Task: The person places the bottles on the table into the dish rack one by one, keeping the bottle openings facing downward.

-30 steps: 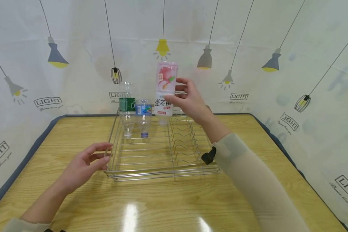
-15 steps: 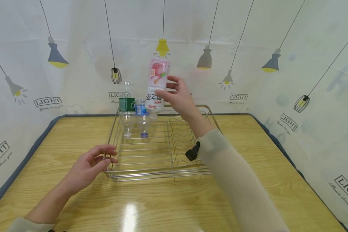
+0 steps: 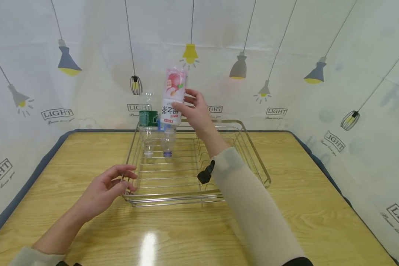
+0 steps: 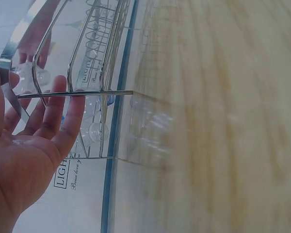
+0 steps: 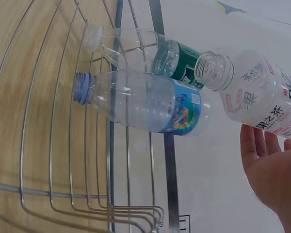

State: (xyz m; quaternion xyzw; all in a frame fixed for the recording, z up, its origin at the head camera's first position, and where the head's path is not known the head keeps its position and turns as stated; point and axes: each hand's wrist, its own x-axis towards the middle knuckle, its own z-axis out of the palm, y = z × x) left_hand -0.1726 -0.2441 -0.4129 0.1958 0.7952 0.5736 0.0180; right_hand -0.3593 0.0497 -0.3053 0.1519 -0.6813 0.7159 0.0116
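Observation:
My right hand [image 3: 194,107] pinches an upside-down bottle [image 3: 175,83] with a pink and white peach label, held above the back of a wire dish rack [image 3: 173,193]. Its uncapped mouth [image 5: 214,71] shows in the right wrist view. Inside the rack, two clear bottles stand on their necks: a green-labelled bottle [image 3: 148,118] with a white cap, and a blue-labelled bottle [image 5: 186,109] with a purple-blue cap [image 3: 167,153]. The held bottle partly hides the blue-labelled bottle in the head view. My left hand [image 3: 106,188] grips the rack's near left corner, fingers reaching over the rim.
The rack stands on a wood-grain table [image 3: 173,236] near the back edge. Wavy wire dividers [image 3: 203,151] line its right side, partly behind my right arm. A pale wall cloth [image 3: 103,66] printed with lamps surrounds the table.
My right hand has carried the peach bottle leftward, so it now overlaps the blue-labelled bottle. My left hand's fingers have slid a little further over the rim.

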